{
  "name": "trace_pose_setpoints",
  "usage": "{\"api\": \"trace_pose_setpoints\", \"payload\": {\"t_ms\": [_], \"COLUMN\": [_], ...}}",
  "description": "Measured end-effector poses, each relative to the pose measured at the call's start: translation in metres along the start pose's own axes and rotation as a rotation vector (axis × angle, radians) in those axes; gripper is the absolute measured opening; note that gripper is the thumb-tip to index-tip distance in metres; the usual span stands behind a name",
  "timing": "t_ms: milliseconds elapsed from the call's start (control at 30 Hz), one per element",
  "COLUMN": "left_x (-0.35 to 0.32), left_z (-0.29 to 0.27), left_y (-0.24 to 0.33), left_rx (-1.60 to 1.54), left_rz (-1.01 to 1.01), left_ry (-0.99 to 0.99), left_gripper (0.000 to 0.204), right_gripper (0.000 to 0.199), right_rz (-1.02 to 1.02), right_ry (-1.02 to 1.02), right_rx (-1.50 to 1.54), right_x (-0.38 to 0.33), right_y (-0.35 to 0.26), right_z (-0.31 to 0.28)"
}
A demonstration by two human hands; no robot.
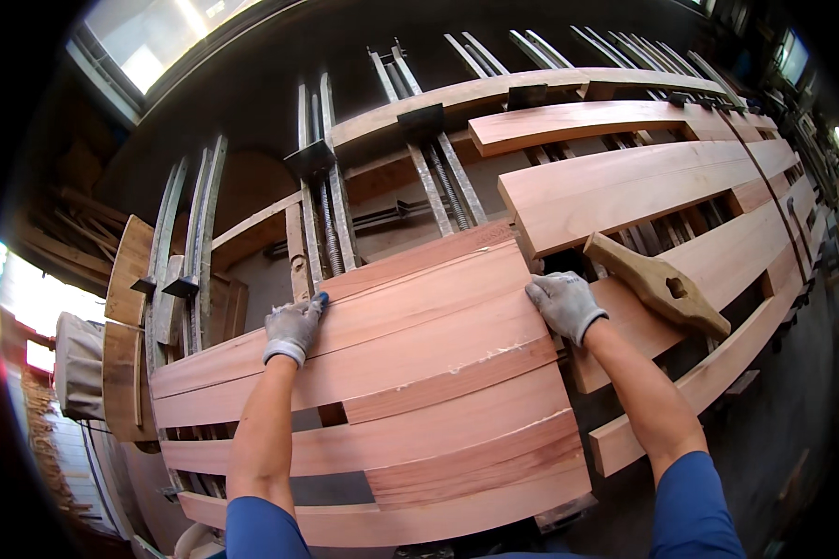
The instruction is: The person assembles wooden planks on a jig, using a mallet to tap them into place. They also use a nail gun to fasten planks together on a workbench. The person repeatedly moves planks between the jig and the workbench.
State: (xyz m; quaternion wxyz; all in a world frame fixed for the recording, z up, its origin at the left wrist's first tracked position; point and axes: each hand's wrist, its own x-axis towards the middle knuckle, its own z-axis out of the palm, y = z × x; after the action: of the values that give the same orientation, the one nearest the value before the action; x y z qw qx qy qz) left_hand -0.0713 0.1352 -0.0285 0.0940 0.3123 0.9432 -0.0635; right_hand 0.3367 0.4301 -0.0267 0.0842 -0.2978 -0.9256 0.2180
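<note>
Pinkish planed boards (410, 321) lie side by side in front of me, with short pieces fitted between longer ones. At the far edge, my left hand (294, 331), in a grey glove with a blue thumb tip, grips a board with its fingers curled and thumb along the wood. My right hand (566, 303), in a similar glove, is closed around the right end of the boards, its fingertips partly hidden. Pale, glue-like streaks run along some joints. Just right of that hand, a wooden tool with a shaped hole (660, 287) lies across another set of boards (643, 186).
Metal clamp bars with threaded screws (329, 228) stretch beneath and beyond the boards. A long wooden rail (475, 93) lies across the far side. Curved wooden panels (129, 279) and a grey cloth-like cover (79, 363) stand at the left. A window (158, 42) is at upper left.
</note>
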Motion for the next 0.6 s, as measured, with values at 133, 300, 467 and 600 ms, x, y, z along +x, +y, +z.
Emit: {"api": "trace_pose_setpoints", "payload": {"t_ms": [133, 300, 467, 600], "left_x": [0.004, 0.004, 0.002, -0.004], "left_z": [0.002, 0.000, 0.013, 0.021], "left_y": [-0.003, -0.002, -0.007, -0.007], "left_rx": [0.015, 0.034, 0.074, 0.022], "left_rz": [0.017, 0.027, 0.062, 0.084], "left_ry": [-0.002, 0.005, 0.164, 0.269], "left_gripper": [0.071, 0.070, 0.060, 0.056], "right_gripper": [0.038, 0.037, 0.037, 0.038], "right_rz": [-0.016, -0.099, -0.062, -0.023], "right_ry": [-0.003, 0.018, 0.002, -0.015], "right_rx": [-0.016, -0.010, -0.064, -0.069], "right_x": [-0.001, 0.000, -0.001, -0.003], "right_y": [0.004, 0.004, 0.004, -0.001], "right_z": [-0.001, 0.000, 0.004, 0.002]}}
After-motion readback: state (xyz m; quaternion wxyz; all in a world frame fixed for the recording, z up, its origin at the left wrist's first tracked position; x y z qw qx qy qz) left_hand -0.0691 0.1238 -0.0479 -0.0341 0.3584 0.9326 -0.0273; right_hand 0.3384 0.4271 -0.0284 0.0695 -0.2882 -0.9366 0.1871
